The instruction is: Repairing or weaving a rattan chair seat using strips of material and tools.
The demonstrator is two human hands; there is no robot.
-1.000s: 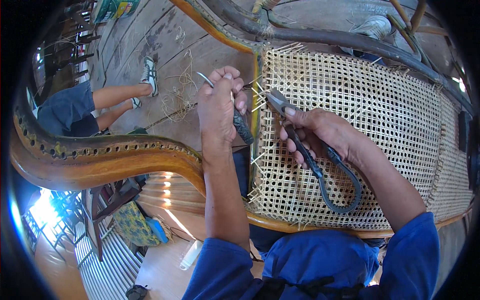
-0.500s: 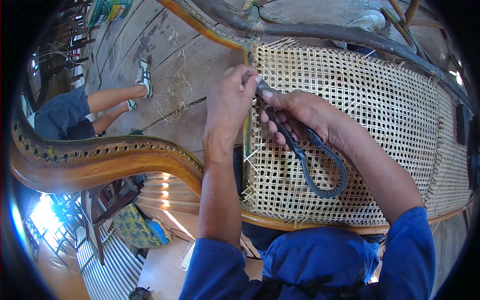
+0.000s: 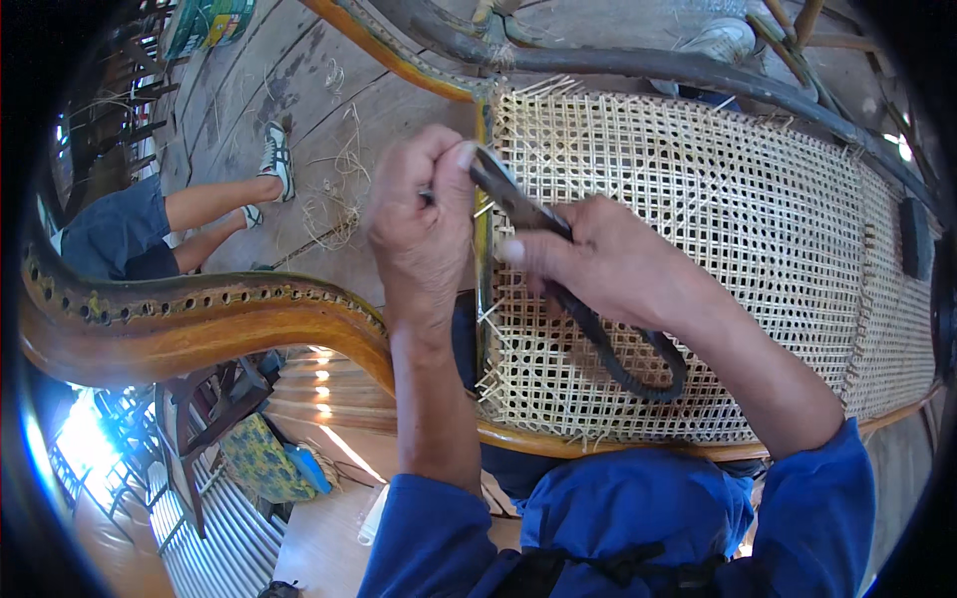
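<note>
In my right hand (image 3: 608,259) is a pair of dark scissors (image 3: 533,211), its long black looped handle (image 3: 638,387) hanging toward me over the woven cane panel (image 3: 738,199). The blades point up and left, reaching the thumb of my left hand (image 3: 424,204). That hand is closed, thumb pressed to the curled fingers, just left of the panel's edge rail (image 3: 484,249). What it pinches, if anything, is hidden. Short loose cane ends (image 3: 488,384) stick out along the panel's left edge.
A curved wooden arm (image 3: 199,334) with a row of holes sweeps out at left. Cane scraps (image 3: 334,209) lie on the plank floor (image 3: 309,100). Another person's legs (image 3: 219,204) extend from the left; a shoe (image 3: 723,42) shows beyond the dark rail (image 3: 638,65).
My left hand has shifted left and turned, closed. The scissors have swung up, with more blade showing, and my right hand has moved slightly down.
</note>
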